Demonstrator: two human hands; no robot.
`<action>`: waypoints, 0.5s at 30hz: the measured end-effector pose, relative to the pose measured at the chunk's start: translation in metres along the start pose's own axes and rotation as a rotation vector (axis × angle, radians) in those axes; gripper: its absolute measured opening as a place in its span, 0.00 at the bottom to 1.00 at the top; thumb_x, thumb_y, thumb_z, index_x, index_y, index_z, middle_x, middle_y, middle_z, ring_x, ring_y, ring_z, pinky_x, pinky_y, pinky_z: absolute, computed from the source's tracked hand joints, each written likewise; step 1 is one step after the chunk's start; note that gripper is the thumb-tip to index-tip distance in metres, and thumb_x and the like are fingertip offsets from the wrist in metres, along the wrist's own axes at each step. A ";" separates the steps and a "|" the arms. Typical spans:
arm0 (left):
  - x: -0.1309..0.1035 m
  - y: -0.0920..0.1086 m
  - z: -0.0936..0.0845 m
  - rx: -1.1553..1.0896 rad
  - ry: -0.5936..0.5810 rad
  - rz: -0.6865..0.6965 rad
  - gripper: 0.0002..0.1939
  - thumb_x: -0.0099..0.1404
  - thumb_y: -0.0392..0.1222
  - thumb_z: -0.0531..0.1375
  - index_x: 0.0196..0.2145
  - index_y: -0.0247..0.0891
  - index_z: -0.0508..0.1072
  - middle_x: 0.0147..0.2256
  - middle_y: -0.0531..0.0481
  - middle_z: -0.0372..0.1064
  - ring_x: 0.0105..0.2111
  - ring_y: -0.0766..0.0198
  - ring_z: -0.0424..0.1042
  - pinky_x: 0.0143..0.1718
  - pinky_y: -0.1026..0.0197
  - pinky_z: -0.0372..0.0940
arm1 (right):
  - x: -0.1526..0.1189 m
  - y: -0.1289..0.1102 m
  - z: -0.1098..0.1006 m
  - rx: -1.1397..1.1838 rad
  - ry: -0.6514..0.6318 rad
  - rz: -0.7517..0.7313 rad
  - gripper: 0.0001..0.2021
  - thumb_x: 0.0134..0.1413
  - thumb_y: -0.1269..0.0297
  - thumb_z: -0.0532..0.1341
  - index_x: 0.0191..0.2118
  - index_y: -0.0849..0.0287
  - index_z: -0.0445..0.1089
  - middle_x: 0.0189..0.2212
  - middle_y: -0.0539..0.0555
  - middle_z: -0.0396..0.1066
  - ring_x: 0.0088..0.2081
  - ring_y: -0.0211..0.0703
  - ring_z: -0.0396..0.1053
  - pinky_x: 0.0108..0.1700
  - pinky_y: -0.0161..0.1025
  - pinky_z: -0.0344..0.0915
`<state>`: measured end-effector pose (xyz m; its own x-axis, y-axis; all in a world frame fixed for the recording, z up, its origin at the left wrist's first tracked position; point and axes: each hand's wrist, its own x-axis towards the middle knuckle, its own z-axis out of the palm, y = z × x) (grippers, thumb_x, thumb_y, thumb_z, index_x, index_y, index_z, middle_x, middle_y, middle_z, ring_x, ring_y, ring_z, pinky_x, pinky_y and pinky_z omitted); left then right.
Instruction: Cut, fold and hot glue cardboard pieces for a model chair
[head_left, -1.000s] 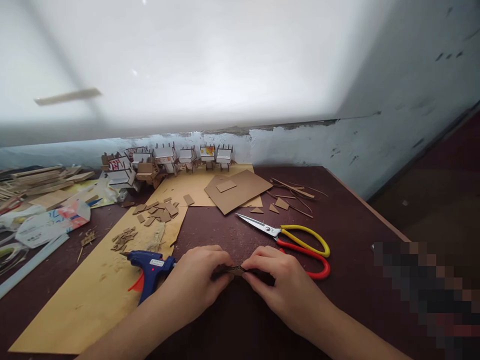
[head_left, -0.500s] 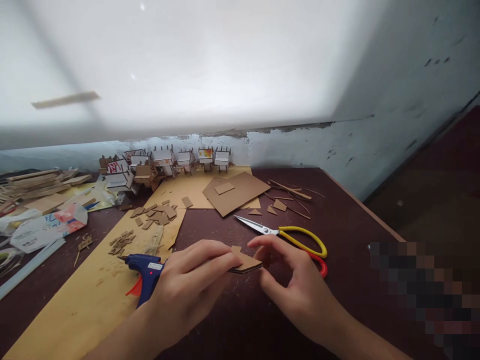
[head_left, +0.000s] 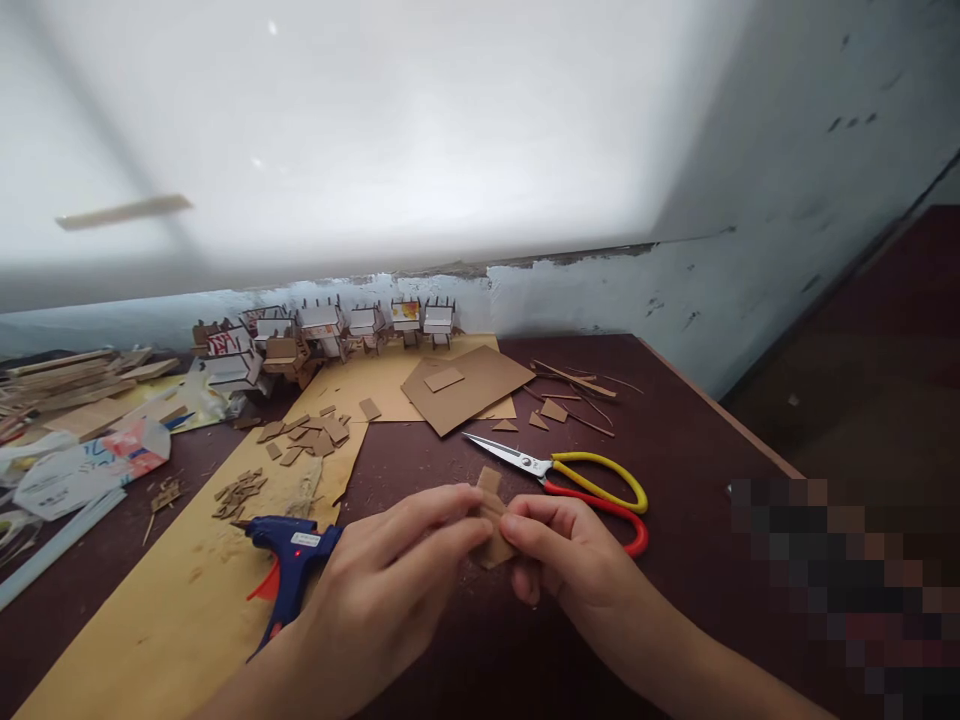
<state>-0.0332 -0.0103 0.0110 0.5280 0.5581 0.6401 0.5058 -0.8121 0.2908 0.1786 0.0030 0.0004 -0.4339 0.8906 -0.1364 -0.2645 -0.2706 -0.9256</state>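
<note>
Between my hands, above the dark table, are small cardboard pieces (head_left: 490, 482), partly hidden by fingers. My left hand (head_left: 401, 575) grips their left side with its fingertips. My right hand (head_left: 574, 545) pinches the right side between thumb and bent fingers. Just left of my left wrist lies a blue glue gun (head_left: 289, 550) with a red trigger and a small lit red light. Beyond my right hand rest scissors (head_left: 562, 475) with one yellow and one red handle, blades pointing left and slightly apart.
Small cut cardboard pieces (head_left: 319, 435) and a pile of tiny bits (head_left: 240, 492) lie on yellow paper (head_left: 157, 600). A larger cardboard sheet (head_left: 480, 385) is behind the scissors. Several small cardboard models (head_left: 322, 325) line the wall. Wood strips (head_left: 67, 375) and plastic wrapping (head_left: 90, 475) are at left.
My right hand, apart from the cardboard before, has moved in and closed on its right side. The cardboard has turned in my hands, and a narrow piece now points up and away.
</note>
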 end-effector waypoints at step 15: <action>0.001 0.005 0.007 0.056 0.164 -0.093 0.16 0.64 0.32 0.67 0.49 0.41 0.76 0.48 0.47 0.80 0.43 0.61 0.81 0.44 0.63 0.76 | -0.004 -0.002 0.004 -0.198 0.123 -0.084 0.17 0.61 0.51 0.64 0.29 0.60 0.72 0.19 0.46 0.66 0.24 0.35 0.60 0.30 0.34 0.58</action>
<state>-0.0252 -0.0124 0.0080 0.3611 0.5910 0.7214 0.5867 -0.7452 0.3169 0.1775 -0.0013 0.0043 -0.3067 0.9478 -0.0869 -0.1157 -0.1278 -0.9850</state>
